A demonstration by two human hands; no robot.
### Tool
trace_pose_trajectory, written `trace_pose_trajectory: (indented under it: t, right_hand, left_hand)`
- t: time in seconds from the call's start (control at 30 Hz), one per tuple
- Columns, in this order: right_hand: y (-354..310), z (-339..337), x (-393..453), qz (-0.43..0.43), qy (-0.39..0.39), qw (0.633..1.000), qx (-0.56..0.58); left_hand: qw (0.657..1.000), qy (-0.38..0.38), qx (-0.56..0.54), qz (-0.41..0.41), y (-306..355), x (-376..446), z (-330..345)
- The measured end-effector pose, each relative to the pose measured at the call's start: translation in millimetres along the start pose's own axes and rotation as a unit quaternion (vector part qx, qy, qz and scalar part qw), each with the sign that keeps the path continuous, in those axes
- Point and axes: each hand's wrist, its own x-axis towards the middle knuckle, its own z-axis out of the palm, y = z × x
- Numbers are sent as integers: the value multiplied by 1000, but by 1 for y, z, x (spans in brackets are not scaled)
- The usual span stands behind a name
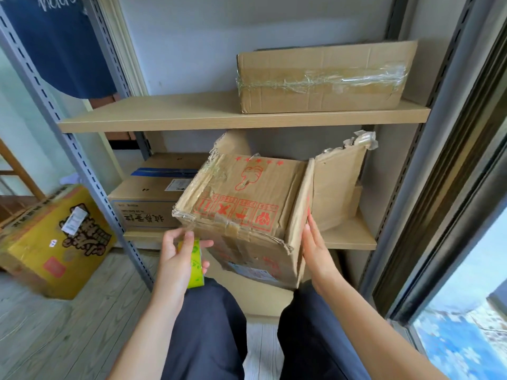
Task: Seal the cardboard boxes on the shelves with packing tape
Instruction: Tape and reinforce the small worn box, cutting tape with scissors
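Note:
A worn cardboard box [247, 204] with red print sits tilted at the front edge of the lower shelf [348, 237], partly overhanging it. One right flap [340, 185] stands up with torn tape on top. My left hand [178, 256] grips a yellow-green roll of packing tape [196, 266] just left of the box's front corner. My right hand [315, 248] presses flat with straight fingers against the box's right side.
A taped flat box [321, 78] lies on the upper shelf [192, 116]. Another box [148, 198] with blue tape sits at the back left of the lower shelf. A yellow carton [55, 239] stands on the floor to the left. Grey shelf uprights flank the bay; a window is on the right.

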Motion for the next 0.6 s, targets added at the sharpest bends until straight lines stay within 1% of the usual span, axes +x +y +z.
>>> trace_pose_trajectory:
  t: [0.03,0.1,0.13,0.23,0.33,0.43,0.5,0.6]
  right_hand:
    - [-6,-2,-1,-17,33,999,-24]
    - [-17,-11,3,-19,97,994,-38]
    - [-25,-16,6,-9,102,994,-22]
    - [-45,-20,13,84,72,989,98]
    - [-63,-17,-4,123,23,966,225]
    - [-78,-23,-24,123,8,936,330]
    - [-89,-34,-37,115,33,929,350]
    - [-100,-56,-53,90,52,932,348]
  left_hand:
    - [1000,-5,12,-2,-1,3,-1]
    - [999,-33,26,-7,-2,8,3]
    - [998,-55,28,-11,-2,9,6]
    - [992,-116,50,-14,1,10,16]
    - [987,-144,71,-6,5,0,23]
    - [982,-180,54,12,5,-22,30]
    - [978,-202,39,17,3,-36,34]
    - [967,-253,25,23,-3,-46,48]
